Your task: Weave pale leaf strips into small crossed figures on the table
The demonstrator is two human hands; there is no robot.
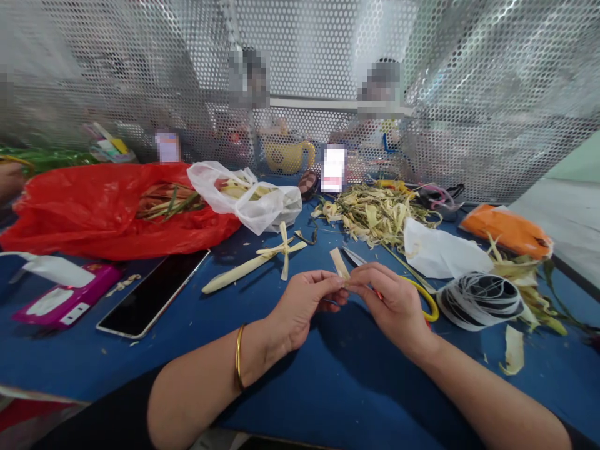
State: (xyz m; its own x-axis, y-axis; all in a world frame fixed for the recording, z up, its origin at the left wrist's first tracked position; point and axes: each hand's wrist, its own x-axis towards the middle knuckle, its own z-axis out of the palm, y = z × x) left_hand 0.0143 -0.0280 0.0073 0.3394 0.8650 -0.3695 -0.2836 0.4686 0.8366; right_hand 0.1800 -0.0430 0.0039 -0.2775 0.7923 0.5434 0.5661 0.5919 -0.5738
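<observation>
My left hand (307,303) and my right hand (391,297) meet over the blue table, both with fingers pinched. Between their fingertips is a pale strip of dried husk (338,261), its free end pointing away from me. Scissors (429,300) with yellow handles lie beneath my right hand, the blades showing past my fingers. Left of my hands, a woven husk piece (253,265) rests on the table, with a long stem and a knotted cross at its end. My fingers hide the lower part of the strip.
A phone (152,297) and a magenta device (68,294) lie at left, before a red bag (94,206) and a white bag (262,203). Husk scraps (375,212), a thread spool (480,300) and an orange packet (506,231) are at right. A perforated metal screen (323,37) stands behind; people sit beyond it.
</observation>
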